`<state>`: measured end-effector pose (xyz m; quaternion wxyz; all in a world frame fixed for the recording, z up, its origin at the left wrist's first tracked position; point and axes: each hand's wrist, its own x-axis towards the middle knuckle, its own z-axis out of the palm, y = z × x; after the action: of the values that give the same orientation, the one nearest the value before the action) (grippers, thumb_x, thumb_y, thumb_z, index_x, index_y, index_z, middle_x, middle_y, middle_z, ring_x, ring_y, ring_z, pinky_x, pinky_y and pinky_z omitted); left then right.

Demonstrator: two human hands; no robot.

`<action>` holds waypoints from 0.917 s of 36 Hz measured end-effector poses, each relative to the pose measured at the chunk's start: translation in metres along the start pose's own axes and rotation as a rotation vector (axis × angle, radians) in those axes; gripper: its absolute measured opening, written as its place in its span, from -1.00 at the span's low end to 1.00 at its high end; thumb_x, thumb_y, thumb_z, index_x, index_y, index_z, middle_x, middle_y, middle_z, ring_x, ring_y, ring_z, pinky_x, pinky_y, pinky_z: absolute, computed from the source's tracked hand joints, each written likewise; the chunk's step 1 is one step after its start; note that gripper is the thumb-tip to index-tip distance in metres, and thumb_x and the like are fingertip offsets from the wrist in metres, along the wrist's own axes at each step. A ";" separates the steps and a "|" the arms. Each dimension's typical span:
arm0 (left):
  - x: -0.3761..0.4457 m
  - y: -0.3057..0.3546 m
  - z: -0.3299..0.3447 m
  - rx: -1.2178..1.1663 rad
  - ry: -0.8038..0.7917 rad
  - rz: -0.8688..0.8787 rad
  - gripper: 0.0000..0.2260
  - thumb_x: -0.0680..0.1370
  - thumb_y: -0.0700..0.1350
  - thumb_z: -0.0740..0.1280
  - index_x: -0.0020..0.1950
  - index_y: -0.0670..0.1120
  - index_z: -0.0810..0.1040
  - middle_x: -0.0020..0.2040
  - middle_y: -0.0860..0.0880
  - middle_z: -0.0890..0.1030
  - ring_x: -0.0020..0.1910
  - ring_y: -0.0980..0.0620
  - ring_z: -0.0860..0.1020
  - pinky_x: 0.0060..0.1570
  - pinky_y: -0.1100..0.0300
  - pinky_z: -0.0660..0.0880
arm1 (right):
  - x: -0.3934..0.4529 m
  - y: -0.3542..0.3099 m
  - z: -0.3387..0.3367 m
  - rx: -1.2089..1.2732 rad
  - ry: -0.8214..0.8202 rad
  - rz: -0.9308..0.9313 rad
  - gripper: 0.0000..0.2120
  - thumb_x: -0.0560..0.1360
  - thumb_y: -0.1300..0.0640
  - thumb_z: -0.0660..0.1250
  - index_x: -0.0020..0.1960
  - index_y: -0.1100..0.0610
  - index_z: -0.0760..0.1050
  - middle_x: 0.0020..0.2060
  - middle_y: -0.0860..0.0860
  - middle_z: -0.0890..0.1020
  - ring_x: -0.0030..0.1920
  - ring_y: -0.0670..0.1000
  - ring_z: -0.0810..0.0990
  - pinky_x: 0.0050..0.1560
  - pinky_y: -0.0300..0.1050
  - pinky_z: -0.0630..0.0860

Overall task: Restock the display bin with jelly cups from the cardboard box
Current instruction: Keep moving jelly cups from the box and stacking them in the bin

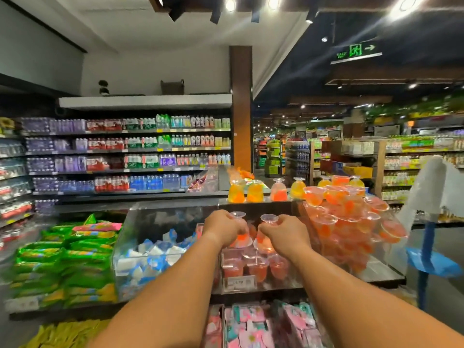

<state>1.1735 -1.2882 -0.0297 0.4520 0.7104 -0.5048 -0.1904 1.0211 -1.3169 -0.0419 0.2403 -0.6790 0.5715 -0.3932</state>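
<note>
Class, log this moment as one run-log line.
left hand: holds jelly cup | right hand: holds another | over display bin

Two hands, left hand [224, 228] and right hand [281, 231], each grip one jelly cup, four upturned orange cups [255, 190] line the far ledge, three cups [258, 268] stand near the price tag [239, 282]
</note>
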 end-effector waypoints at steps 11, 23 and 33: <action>0.116 -0.019 0.064 0.146 -0.116 -0.065 -0.82 0.36 -0.11 0.54 -0.14 -0.08 0.58 -0.12 -0.09 0.61 -0.10 -0.08 0.58 -0.15 0.12 0.52 | 0.126 0.026 0.046 -0.165 -0.066 0.016 -0.65 0.40 -0.08 0.41 0.08 0.12 0.57 -0.01 0.06 0.65 -0.02 0.09 0.59 -0.16 -0.12 0.41; 0.179 -0.039 0.110 0.316 -0.214 -0.143 -0.69 0.44 -0.16 0.51 0.16 -0.19 0.62 0.07 -0.14 0.68 0.08 -0.11 0.64 0.05 0.09 0.59 | 0.206 0.036 0.076 -0.794 -0.522 -0.220 -0.49 0.55 0.18 0.28 0.47 0.24 0.27 0.31 0.19 0.52 0.27 0.21 0.52 0.17 0.00 0.47; 0.195 -0.036 0.124 0.213 -0.293 -0.155 -0.66 0.38 -0.20 0.56 0.11 -0.22 0.63 0.04 -0.14 0.69 -0.05 -0.06 0.65 -0.04 0.08 0.62 | 0.245 0.038 0.057 -0.928 -0.742 -0.161 -0.69 0.57 0.06 0.36 0.24 0.20 0.57 0.09 0.12 0.62 0.00 0.14 0.56 0.00 -0.04 0.45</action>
<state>1.1842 -1.5146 -0.0878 0.2797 0.7555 -0.5265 -0.2715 1.0542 -1.5692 -0.0404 0.0718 -0.8462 0.5081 0.1437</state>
